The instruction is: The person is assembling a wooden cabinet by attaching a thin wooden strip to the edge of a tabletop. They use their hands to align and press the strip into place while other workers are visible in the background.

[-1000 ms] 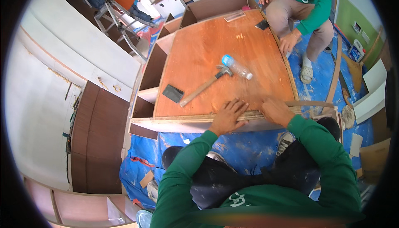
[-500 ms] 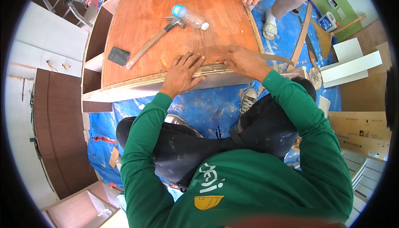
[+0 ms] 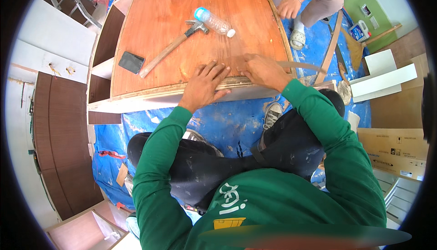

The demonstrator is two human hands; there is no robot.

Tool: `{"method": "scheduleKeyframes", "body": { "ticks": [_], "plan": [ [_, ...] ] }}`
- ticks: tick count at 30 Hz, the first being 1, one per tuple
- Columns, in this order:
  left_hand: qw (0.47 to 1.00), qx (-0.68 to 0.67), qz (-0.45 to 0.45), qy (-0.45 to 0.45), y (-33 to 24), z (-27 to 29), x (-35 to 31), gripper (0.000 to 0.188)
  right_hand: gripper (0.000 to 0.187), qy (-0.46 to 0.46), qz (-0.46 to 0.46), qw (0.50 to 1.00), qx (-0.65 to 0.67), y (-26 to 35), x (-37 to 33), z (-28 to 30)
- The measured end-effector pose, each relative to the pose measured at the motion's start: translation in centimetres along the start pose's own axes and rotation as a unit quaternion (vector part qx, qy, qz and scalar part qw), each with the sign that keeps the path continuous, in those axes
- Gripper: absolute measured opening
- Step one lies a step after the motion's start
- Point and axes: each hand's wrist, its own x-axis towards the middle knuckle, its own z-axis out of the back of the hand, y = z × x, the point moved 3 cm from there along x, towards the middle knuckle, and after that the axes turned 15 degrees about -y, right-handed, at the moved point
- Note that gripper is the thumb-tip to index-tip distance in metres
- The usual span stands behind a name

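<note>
At the near edge of a reddish-brown plywood panel [image 3: 166, 4], my right hand [image 3: 264, 72] has its fingers closed on a thin brown strip [image 3: 305, 65]. The strip runs out past the panel's right side, and its other end shows faintly between my hands. My left hand [image 3: 205, 85] rests on the same layered edge with its fingers stretched out, holding nothing. Beyond it lies a claw hammer [image 3: 166, 53] with a wooden handle. A clear plastic bottle [image 3: 216, 23] with a blue label lies by the hammer's head, and a dark phone [image 3: 131, 62] is left of the handle.
A co-worker's hand [image 3: 289, 7] hangs by the panel's far right corner. Long wooden strips [image 3: 331, 45], white boards [image 3: 384, 79] and a cardboard box [image 3: 393, 150] are on the right. Blue sheeting [image 3: 227, 120] covers the floor; a metal ladder [image 3: 78, 2] stands far left.
My right hand has shifted slightly left along the edge with the strip. My left hand stays spread nearby. The co-worker's hand has dropped away from the panel's edge.
</note>
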Motion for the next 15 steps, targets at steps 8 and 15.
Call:
{"method": "scheduleKeyframes", "body": {
  "ticks": [8, 15],
  "plan": [
    [1.000, -0.008, -0.009, 0.015, -0.1, 0.2, 0.1, 0.062, 0.027, -0.057, 0.016, 0.997, 0.046, 0.1, 0.3, -0.8],
    [0.993, -0.048, -0.030, 0.105, 1.2, 0.7, 1.3, 0.072, 0.026, -0.192, -0.077, 0.978, 0.022, -5.6, -0.4, -0.8]
  ]
}}
